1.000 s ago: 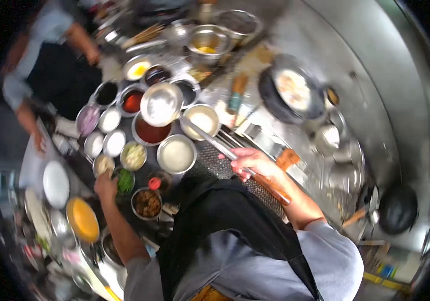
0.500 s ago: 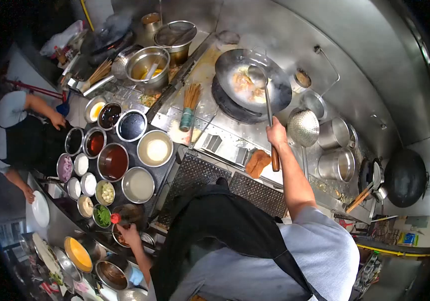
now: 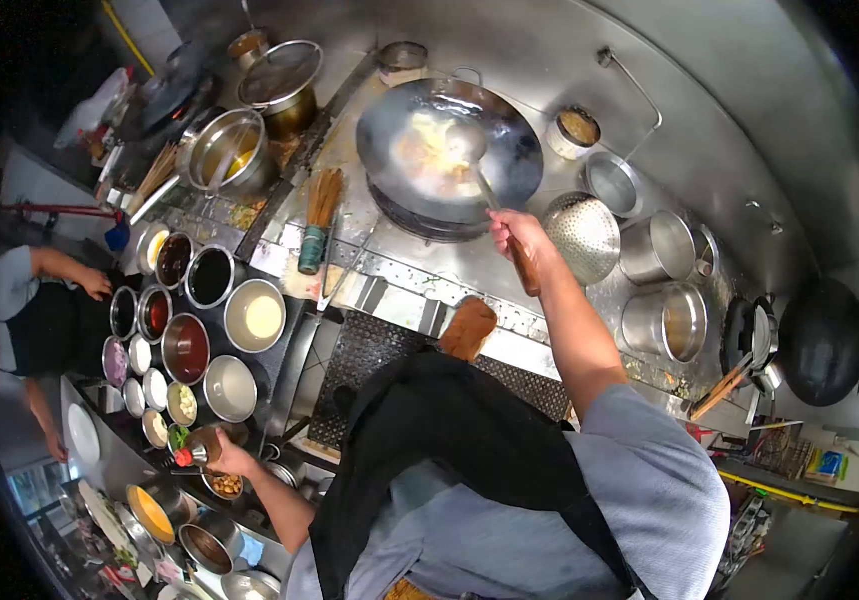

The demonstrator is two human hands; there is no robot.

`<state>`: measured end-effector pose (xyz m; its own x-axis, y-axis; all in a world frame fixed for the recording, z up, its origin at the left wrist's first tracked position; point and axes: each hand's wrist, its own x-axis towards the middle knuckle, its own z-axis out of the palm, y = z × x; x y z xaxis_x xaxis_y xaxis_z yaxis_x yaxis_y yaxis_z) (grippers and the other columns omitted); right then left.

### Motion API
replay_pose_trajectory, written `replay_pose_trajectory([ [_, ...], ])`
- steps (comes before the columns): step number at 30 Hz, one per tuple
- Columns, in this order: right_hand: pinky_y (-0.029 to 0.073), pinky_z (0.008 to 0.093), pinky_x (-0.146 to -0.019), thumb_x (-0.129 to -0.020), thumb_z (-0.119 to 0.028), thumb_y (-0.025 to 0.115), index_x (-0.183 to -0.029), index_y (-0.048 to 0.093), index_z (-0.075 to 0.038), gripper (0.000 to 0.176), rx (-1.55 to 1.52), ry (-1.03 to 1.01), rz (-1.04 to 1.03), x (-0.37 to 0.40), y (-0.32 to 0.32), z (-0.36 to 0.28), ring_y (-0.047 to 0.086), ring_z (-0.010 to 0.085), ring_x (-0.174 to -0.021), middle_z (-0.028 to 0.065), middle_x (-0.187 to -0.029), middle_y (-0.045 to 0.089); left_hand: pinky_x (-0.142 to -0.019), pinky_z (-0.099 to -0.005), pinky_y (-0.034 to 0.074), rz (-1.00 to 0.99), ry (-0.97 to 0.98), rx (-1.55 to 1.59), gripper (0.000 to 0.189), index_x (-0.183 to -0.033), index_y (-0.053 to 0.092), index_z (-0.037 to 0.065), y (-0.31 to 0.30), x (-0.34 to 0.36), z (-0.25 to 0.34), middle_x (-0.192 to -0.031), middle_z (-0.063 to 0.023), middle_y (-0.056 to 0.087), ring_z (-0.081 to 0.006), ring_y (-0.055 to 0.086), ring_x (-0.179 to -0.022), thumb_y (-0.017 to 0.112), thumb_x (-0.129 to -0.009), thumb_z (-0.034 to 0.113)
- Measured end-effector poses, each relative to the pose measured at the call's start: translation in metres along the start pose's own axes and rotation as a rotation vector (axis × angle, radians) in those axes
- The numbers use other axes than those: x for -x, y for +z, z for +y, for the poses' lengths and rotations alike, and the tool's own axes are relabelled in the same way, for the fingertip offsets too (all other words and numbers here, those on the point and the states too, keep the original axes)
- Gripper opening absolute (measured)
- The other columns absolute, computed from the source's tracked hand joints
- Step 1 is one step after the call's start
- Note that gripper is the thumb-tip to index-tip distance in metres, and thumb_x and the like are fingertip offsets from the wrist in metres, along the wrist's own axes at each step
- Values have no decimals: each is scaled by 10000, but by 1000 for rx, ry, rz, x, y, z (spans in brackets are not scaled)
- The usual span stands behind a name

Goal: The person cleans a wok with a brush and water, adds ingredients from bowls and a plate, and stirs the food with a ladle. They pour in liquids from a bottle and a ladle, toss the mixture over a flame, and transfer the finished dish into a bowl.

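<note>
My right hand (image 3: 521, 240) is wrapped round the wooden handle of a ladle (image 3: 465, 143), whose bowl rests over pale food in a steaming wok (image 3: 509, 150). At the lower left, my left hand (image 3: 232, 456) holds a bottle with a red cap (image 3: 185, 457), tilted to the left beside the small bowls. Just below that hand is a bowl of brown pieces (image 3: 224, 484). Near it are a bowl of green leaves (image 3: 178, 436) and one of chopped pale pieces (image 3: 182, 403). A brown cloth (image 3: 467, 328) lies at the stove's front edge.
A perforated strainer (image 3: 581, 238) and metal pots (image 3: 663, 322) stand right of the wok. A bamboo brush (image 3: 319, 220) lies to its left. Several sauce bowls (image 3: 185, 348) fill the left counter. Another person (image 3: 49, 320) stands at the far left, near a white plate (image 3: 82, 433).
The red-capped bottle has been lifted and now shows in my left hand. My right hand and the ladle have shifted within a view that has swung. The co-worker's hand is off the white plate.
</note>
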<state>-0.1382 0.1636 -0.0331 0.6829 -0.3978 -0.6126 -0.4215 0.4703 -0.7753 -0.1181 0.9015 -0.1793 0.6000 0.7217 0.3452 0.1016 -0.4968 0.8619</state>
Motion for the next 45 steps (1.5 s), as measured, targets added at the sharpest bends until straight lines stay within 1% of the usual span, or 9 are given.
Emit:
replay_pose_trajectory([
  [4, 348, 236, -390, -953, -113, 527, -1043, 550, -71, 102, -498, 265, -233, 17, -13, -1, 414, 58, -453, -25, -631, 481, -990, -418, 458, 30, 50, -211, 801, -1343, 470, -54, -32, 15, 71, -1262, -195, 615, -308, 620, -1084, 872, -725, 257],
  [7, 423, 285, -428, -905, -118, 562, -1285, 536, -23, 393, 450, -239, -24, 30, -18, 25, 491, 131, -436, 29, -654, 560, -1004, -420, 449, -47, 118, -165, 850, -1399, 421, -21, -54, 28, 166, -1333, -210, 557, -311, 590, -1141, 853, -747, 313],
  [11, 501, 360, -494, -893, -127, 572, -1367, 490, -50, 486, 728, -350, 206, 41, -17, 15, 581, 194, -498, 121, -715, 600, -1004, -397, 441, -182, 103, -185, 780, -1390, 388, -26, -48, 7, 217, -1289, -189, 556, -285, 577, -1103, 820, -793, 228],
  [16, 452, 314, -452, -899, -121, 570, -1362, 505, -64, 471, 508, -365, 167, 44, -20, 3, 524, 142, -457, 49, -664, 543, -986, -375, 440, -660, 417, -229, 803, -1373, 410, -12, 48, -16, 308, -1234, -161, 562, -257, 564, -1091, 832, -708, 142],
  [20, 380, 256, -411, -913, -102, 565, -1322, 526, -50, 414, 348, -308, 64, 65, -5, 2, 450, 72, -429, -32, -629, 467, -921, -378, 489, -1319, 521, -97, 783, -1343, 443, 6, 164, 15, 411, -1150, -181, 646, -266, 640, -1030, 818, -677, 175],
  [24, 365, 241, -406, -919, -86, 566, -1319, 518, -33, 407, 208, -238, 94, 75, 17, 11, 437, 62, -425, -39, -632, 464, -873, -466, 501, -1589, 884, -472, 834, -1344, 455, 40, 282, 63, 475, -1139, -261, 650, -416, 630, -1041, 804, -658, 361],
  [30, 369, 226, -403, -919, -28, 538, -1434, 427, -31, 527, 158, -171, 76, 83, 50, 15, 419, 69, -428, -23, -654, 469, -875, -460, 522, -1589, 1391, -718, 588, -1175, 539, 73, 393, 135, 510, -1029, -193, 695, -378, 663, -1001, 770, -712, 352],
  [40, 397, 232, -431, -913, -98, 556, -1412, 476, -76, 506, 289, -138, 196, 66, 55, 0, 449, 55, -451, -29, -648, 471, -822, -464, 541, -1539, 1578, -732, 565, -1160, 542, 78, 444, 140, 520, -977, -179, 697, -370, 675, -956, 785, -711, 318],
  [45, 506, 539, -760, -878, -151, 596, -1164, 565, -23, 315, 925, -486, 548, 8, 29, 8, 582, 544, -767, 291, -803, 628, -811, -453, 552, -1489, 1628, -817, 560, -1186, 548, 90, 446, 126, 524, -992, -155, 704, -351, 685, -946, 773, -732, 327],
])
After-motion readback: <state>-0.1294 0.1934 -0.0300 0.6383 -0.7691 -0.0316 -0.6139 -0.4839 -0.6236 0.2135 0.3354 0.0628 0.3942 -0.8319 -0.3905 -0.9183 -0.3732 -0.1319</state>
